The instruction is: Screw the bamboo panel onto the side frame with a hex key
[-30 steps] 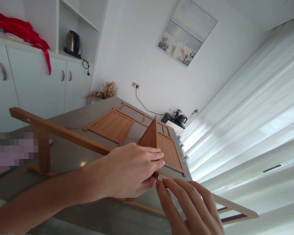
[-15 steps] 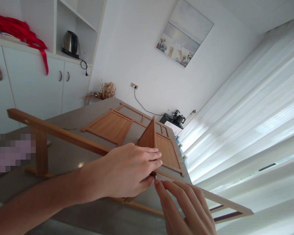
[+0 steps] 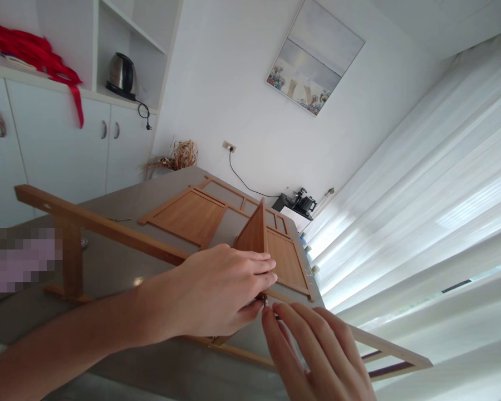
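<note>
Spanning the near end of the upright wooden panel (image 3: 253, 231), the left hand (image 3: 223, 287) lies palm down, fingertips at the panel's edge, thumb tucked lower. Can't tell from where I stand how firmly it clamps. The small metal fastener (image 3: 265, 301) is the key bit: it sits low by the panel's near end, just beside the left thumb tip and just beyond the right hand (image 3: 313, 345), roughly between the two. Right grip is narrow, thumb and index fingertips close together at the fastener; actual pinch on it, can't tell. Both hands are about equally near. Fastener's too small to call its long axis for sure. Wooden frame (image 3: 108, 229) runs left to right across the person's front, passing behind the left hand; the panel stands up and points away from it, roughly crosswise. Beyond, one flat panel (image 3: 187, 214) lies left on the desk (image 3: 158, 195), another panel (image 3: 288, 259) right.
</note>
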Demonstrator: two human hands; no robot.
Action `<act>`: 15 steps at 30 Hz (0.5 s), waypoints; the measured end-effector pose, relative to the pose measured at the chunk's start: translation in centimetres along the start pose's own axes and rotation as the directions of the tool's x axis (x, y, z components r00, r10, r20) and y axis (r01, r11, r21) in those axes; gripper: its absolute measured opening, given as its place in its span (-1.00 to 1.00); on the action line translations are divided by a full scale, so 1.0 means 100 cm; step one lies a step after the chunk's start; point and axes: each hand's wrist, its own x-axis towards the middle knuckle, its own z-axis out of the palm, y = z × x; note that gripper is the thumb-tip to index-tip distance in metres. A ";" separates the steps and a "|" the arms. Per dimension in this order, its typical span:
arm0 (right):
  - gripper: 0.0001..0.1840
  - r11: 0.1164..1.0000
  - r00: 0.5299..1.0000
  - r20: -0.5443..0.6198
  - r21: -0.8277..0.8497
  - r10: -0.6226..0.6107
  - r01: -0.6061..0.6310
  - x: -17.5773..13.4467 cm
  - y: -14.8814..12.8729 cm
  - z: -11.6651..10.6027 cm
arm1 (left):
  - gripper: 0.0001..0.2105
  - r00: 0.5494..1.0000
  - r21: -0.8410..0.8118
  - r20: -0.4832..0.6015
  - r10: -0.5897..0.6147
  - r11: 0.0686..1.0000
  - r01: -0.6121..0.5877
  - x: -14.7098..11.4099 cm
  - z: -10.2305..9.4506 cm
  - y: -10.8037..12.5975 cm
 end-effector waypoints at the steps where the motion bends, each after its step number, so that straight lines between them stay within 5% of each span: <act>1: -0.76 1.000 0.999 -0.046 -0.005 -0.002 0.002 0.001 0.000 0.003 | -0.65 1.000 0.000 0.003 0.001 1.000 -0.001 0.000 0.000 0.000; 4: -0.71 0.998 0.993 -0.108 -0.031 -0.053 0.050 0.002 0.000 0.008 | -0.65 1.000 0.003 0.007 0.002 1.000 -0.002 0.000 0.002 -0.002; 15: -0.72 0.979 0.984 0.005 -0.102 -0.176 0.176 0.008 0.004 0.001 | -0.65 1.000 0.016 -0.008 0.005 1.000 -0.005 -0.001 0.003 -0.001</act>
